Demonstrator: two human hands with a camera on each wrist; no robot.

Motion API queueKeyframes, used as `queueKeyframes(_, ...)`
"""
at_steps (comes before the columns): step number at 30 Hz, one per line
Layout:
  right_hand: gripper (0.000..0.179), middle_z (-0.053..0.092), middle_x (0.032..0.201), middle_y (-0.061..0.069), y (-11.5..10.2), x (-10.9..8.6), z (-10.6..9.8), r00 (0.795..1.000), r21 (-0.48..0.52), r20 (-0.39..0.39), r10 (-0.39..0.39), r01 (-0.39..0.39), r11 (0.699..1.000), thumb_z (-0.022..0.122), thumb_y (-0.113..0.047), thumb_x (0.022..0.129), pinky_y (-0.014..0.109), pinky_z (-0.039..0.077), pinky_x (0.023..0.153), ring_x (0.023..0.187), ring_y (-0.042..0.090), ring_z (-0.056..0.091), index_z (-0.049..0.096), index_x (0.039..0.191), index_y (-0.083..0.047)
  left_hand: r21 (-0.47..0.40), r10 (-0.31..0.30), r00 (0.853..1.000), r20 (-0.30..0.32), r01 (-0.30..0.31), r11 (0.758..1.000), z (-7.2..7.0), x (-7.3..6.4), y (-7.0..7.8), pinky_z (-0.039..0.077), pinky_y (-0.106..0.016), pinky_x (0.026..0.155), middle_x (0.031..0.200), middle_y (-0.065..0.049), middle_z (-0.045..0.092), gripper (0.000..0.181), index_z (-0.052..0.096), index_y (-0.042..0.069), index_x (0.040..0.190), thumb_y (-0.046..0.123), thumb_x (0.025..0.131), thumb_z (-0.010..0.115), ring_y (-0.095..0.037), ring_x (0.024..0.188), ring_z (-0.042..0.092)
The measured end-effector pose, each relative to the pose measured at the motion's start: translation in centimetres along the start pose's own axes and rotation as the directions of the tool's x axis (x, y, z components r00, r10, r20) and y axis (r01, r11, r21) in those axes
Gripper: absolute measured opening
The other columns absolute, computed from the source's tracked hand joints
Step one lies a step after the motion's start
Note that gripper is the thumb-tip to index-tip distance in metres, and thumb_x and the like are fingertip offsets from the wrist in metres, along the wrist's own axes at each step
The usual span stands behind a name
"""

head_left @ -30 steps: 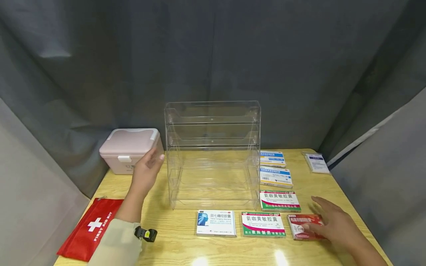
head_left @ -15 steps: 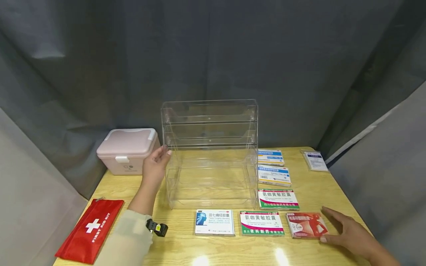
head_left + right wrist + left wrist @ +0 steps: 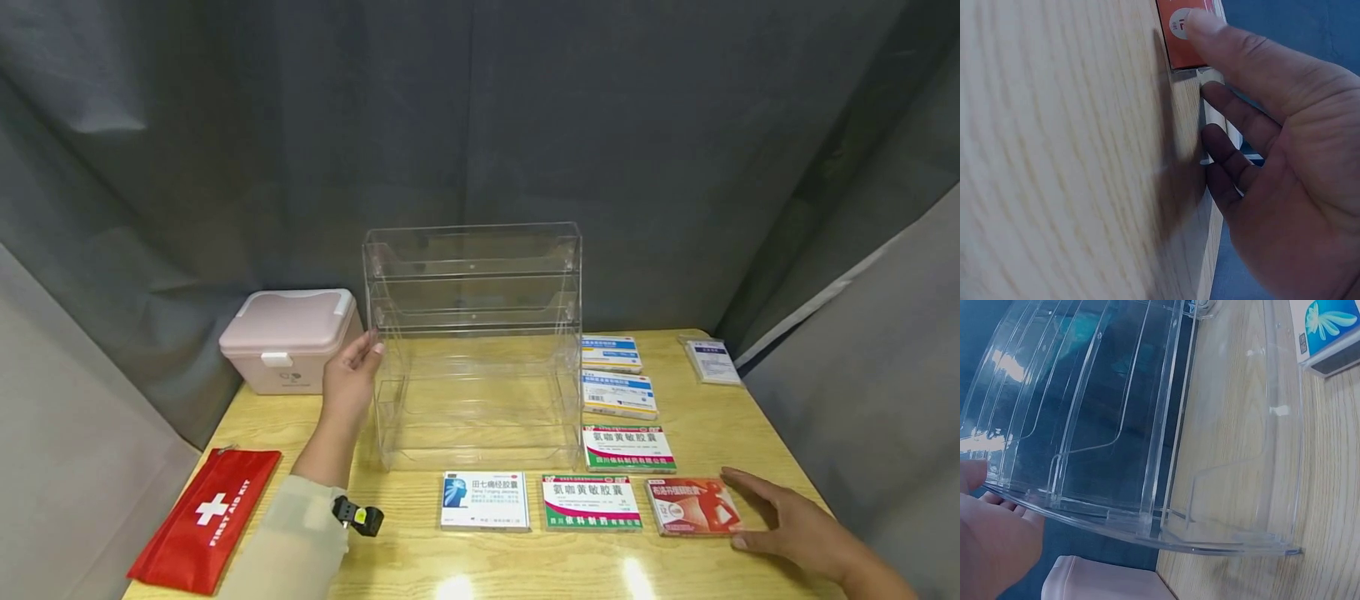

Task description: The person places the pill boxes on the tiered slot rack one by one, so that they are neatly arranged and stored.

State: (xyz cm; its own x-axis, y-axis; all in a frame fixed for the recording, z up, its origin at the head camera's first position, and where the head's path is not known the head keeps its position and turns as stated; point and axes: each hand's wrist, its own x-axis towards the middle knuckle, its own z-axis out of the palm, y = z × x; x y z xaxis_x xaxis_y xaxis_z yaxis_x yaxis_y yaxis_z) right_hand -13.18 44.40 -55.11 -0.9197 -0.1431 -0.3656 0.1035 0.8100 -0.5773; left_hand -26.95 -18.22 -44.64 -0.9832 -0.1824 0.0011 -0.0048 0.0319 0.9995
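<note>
A clear plastic tiered rack [image 3: 480, 400] stands upright mid-table. At its left side edge is my left hand [image 3: 352, 379]; in the left wrist view the thumb and fingers pinch that side panel. My right hand [image 3: 798, 529] is at the right end of a red medicine box [image 3: 693, 507], fingers spread loosely and thumb tip right by the box's corner. In line with the red box lie a green-and-white medicine box [image 3: 592, 503] and a white medicine box with a blue head picture [image 3: 485, 501], all flat in front of the rack.
Right of the rack lie another green-and-white box [image 3: 628, 448] and two blue-and-white boxes [image 3: 618, 394]. A small white pack [image 3: 712, 361] sits at the back right. At left are a pink lidded case [image 3: 288, 342] and a red first aid pouch [image 3: 206, 521]. Dark curtains [image 3: 465, 125] hang behind.
My left hand has moved right from in front of the pink case to the rack's left edge and taken hold of it. The right hand has drawn back rightward off the red box.
</note>
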Motion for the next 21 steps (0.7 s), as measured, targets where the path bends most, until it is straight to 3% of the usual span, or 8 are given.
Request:
queueKeyframes(15, 0.095, 0.036, 0.165, 0.042, -0.9, 0.3, 0.3, 0.997, 0.104, 0.019, -0.07, 0.067, 0.992, 0.086, -0.035, 0.095, 0.083, 0.042, 0.11, 0.147, 0.064, 0.036, 0.036, 0.167, 0.002, -0.024, 0.045, 0.998, 0.045, -0.044, 0.999, -0.1, 0.3, -0.9, 0.028, -0.04, 0.138, 0.178, 0.001, 0.037, 0.056, 0.039, 0.014, 0.169, 0.022, 0.116, 0.056, -0.023, 0.166, 0.033)
queueKeyframes(18, 0.093, 0.039, 0.166, 0.038, -0.6, 0.5, 0.4, 0.997, 0.084, 0.019, -0.074, 0.072, 0.994, 0.086, -0.037, 0.095, 0.072, 0.049, 0.112, 0.145, 0.059, 0.04, 0.038, 0.167, -0.001, -0.032, 0.044, 0.998, 0.05, -0.043, 0.999, 0.0, 0.2, -0.8, 0.025, -0.041, 0.139, 0.179, -0.001, 0.034, 0.056, 0.038, 0.015, 0.17, 0.021, 0.116, 0.054, -0.024, 0.167, 0.03)
queueKeyframes(21, 0.092, 0.042, 0.166, 0.034, -0.3, 0.5, 0.3, 0.996, 0.073, 0.019, -0.084, 0.082, 0.994, 0.087, -0.037, 0.093, 0.046, 0.054, 0.108, 0.144, 0.055, 0.043, 0.041, 0.165, -0.004, -0.04, 0.053, 0.997, 0.057, -0.051, 0.998, 0.0, 0.3, -0.7, 0.024, -0.039, 0.139, 0.179, -0.002, 0.032, 0.057, 0.037, 0.014, 0.17, 0.019, 0.116, 0.053, -0.022, 0.168, 0.028)
